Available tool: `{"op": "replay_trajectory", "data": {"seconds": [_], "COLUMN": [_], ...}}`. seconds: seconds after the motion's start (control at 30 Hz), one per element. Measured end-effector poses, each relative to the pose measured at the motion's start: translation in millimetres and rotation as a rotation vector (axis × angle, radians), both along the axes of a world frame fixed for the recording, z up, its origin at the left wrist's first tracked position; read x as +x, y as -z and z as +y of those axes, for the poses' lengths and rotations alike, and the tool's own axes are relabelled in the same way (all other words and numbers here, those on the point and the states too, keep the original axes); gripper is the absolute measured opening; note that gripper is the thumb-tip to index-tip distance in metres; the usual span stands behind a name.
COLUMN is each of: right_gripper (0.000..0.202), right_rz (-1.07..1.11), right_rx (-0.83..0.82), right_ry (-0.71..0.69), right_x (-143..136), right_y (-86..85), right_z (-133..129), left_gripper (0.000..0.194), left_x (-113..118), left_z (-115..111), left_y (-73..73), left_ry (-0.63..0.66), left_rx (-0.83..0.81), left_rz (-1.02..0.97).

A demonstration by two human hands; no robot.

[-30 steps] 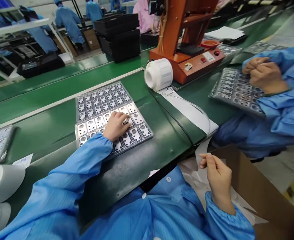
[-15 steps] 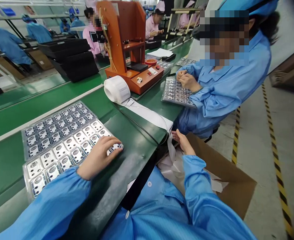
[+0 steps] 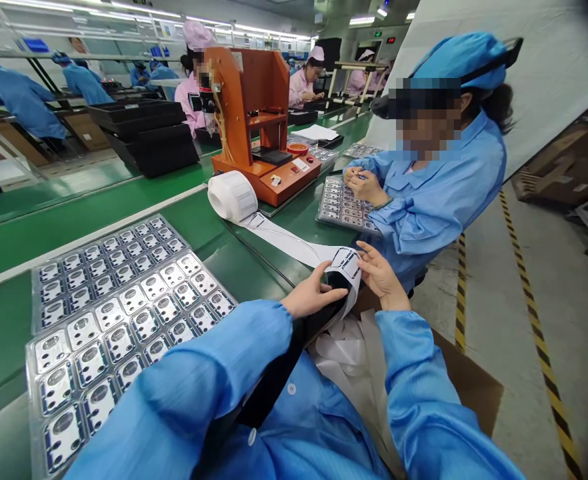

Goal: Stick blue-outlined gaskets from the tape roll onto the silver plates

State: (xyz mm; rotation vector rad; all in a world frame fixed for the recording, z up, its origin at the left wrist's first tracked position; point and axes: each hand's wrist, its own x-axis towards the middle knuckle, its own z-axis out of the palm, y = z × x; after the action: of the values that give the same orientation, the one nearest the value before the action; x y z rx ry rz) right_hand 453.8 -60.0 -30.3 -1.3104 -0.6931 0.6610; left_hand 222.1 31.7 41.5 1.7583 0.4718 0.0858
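A strip of printed white labels [image 3: 294, 245] runs from a label roll [image 3: 233, 195] across the green bench and bends down over its edge. At that bend, my right hand [image 3: 383, 275] has its fingertips on the strip's right border, pinching it. My left hand [image 3: 310, 295] is at the strip's left border, thumb and forefinger apart, with no label visible in them. To the left lie clear plastic trays [image 3: 109, 250] of silvery plates with round windows and dark holes; my left sleeve covers part of the nearer tray [image 3: 119, 340].
An orange press machine [image 3: 259, 127] stands behind the roll. A co-worker [image 3: 439, 180] in blue sits at the right, hands over another tray [image 3: 341, 203]. Below the bench edge, a cardboard box [image 3: 469, 373] holds crumpled backing paper [image 3: 341, 353]. Black bins [image 3: 144, 137] are stacked farther back.
My left hand has left the tray and moved right to the label strip. The right hand has risen along the strip's edge, and printed labels now show at the bend. The view has tilted up.
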Motion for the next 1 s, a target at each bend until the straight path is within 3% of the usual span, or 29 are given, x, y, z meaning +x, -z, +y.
{"op": "replay_trajectory", "data": {"seconds": [0.1, 0.23, 0.37, 0.57, 0.77, 0.87, 1.0], "right_gripper": [0.063, 0.059, 0.053, 0.05, 0.039, 0.028, 0.029], "right_rz": [-0.059, -0.167, -0.299, -0.548, -0.809, -1.099, -1.524], "right_rx": [-0.005, -0.035, -0.095, -0.14, -0.108, -0.12, -0.223], "right_ry": [-0.03, -0.058, -0.074, -0.031, 0.053, 0.09, 0.122], "right_x": [-8, -9, -3, -4, -10, -14, -24], "right_y": [-9.2, -19.4, -25.3, -30.2, -49.6, -59.7, -67.8], "right_z": [6, 10, 12, 13, -5, -14, -18], "left_gripper": [0.088, 0.056, 0.034, 0.026, 0.019, 0.019, 0.018], "left_x": [39, 60, 58, 53, 54, 54, 54], "left_z": [-6, -2, 9, 12, 11, 12, 12], "left_y": [20.8, 35.9, 39.1, 37.5, 35.5, 34.5, 34.8], "left_ry": [-0.191, -0.376, -0.429, -0.449, -0.467, -0.464, -0.457], "left_rx": [-0.145, -0.11, -0.083, -0.054, -0.054, -0.056, -0.035], "left_rz": [-0.144, -0.186, -0.194, -0.201, -0.203, -0.208, -0.201]}}
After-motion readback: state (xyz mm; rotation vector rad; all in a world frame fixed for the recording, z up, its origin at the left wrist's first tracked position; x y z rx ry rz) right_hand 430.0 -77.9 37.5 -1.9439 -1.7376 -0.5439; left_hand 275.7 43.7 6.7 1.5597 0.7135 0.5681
